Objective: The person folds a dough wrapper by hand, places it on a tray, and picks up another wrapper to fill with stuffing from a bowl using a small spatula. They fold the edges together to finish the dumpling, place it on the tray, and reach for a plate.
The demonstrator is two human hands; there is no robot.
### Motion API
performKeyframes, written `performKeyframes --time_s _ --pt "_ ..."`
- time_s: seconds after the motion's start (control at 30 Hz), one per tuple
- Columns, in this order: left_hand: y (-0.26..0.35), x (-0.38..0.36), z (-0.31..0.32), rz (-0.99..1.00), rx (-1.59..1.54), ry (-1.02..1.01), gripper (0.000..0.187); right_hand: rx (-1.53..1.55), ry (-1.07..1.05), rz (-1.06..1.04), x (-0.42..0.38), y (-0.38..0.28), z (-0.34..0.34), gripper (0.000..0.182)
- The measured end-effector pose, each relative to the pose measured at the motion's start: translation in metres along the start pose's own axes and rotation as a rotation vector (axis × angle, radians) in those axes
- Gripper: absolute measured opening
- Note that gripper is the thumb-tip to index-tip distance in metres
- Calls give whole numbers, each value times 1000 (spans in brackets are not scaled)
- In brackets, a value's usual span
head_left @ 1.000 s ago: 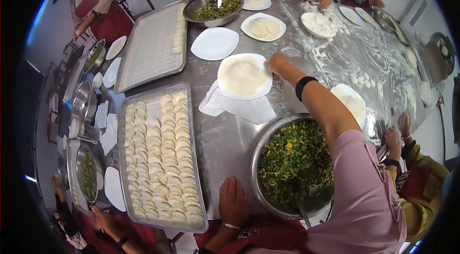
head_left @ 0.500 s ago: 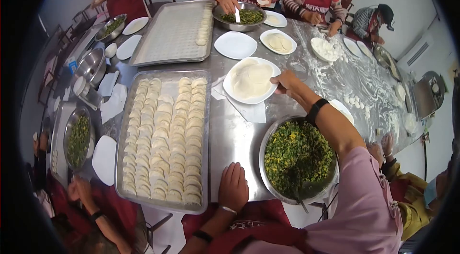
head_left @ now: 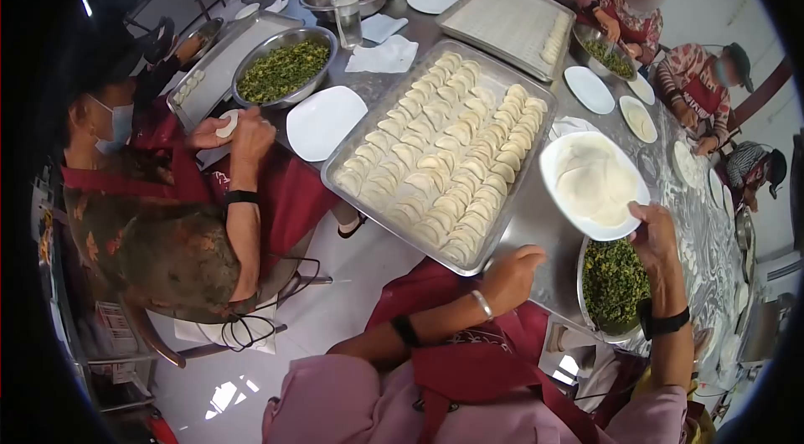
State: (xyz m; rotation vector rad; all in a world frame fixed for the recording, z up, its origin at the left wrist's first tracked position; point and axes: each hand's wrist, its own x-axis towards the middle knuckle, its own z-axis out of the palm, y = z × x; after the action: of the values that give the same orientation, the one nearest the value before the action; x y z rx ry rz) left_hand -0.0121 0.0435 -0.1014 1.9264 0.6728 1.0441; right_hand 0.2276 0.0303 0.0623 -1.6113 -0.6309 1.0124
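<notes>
My right hand [head_left: 657,233] grips the near rim of a white plate [head_left: 559,193] that bears a pile of round dough wrappers [head_left: 596,180]. Part of a steel bowl of chopped green and yellow filling [head_left: 615,289] lies below the plate and that hand. My left hand [head_left: 512,276] is at the table's front edge, close to the corner of a metal tray [head_left: 402,234]; its fingers look bent together, and nothing shows in them. Rows of folded dumplings [head_left: 448,151] cover much of the tray.
At the left a masked co-worker [head_left: 159,218] holds a wrapper beside another filling bowl [head_left: 285,67] and a white plate [head_left: 322,121]. A second tray [head_left: 494,21] is behind the dumplings. Other people work at the far side, near the floured tabletop [head_left: 699,251].
The view has swung to the left, bringing the left co-worker into sight. My right hand has lifted the plate of wrappers and drawn it nearer. My left hand's fingers have moved off the tabletop.
</notes>
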Motion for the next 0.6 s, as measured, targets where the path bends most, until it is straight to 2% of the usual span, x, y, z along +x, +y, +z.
performKeyframes --time_s 0.03,0.1,0.13,0.17,0.2,0.3,0.33,0.43,0.47,0.6 --pt "14 0 -21 8 -58 17 27 -2 -7 12 -4 -1 15 18" --pt "23 10 -63 111 -23 294 21 -34 -91 30 -7 -1 43 18" --pt "25 18 -90 179 124 379 18 -50 -119 34 -9 -3 64 17" --pt "31 23 -120 22 194 344 19 -67 -135 16 -2 2 83 16" --pt "21 27 -139 -26 277 423 22 -73 -156 16 2 3 107 18" --pt "-1 49 -200 10 476 563 27 -110 -238 13 27 16 177 16" --pt "-7 53 -219 -38 440 531 36 -91 -314 23 40 23 197 15" --pt "-32 71 -253 -17 688 477 47 -67 -319 39 58 35 273 13" --pt "-42 76 -262 -75 702 402 54 -27 -334 31 67 42 295 13" --pt "-86 96 -285 -42 826 326 56 -95 -305 -33 83 55 370 18"
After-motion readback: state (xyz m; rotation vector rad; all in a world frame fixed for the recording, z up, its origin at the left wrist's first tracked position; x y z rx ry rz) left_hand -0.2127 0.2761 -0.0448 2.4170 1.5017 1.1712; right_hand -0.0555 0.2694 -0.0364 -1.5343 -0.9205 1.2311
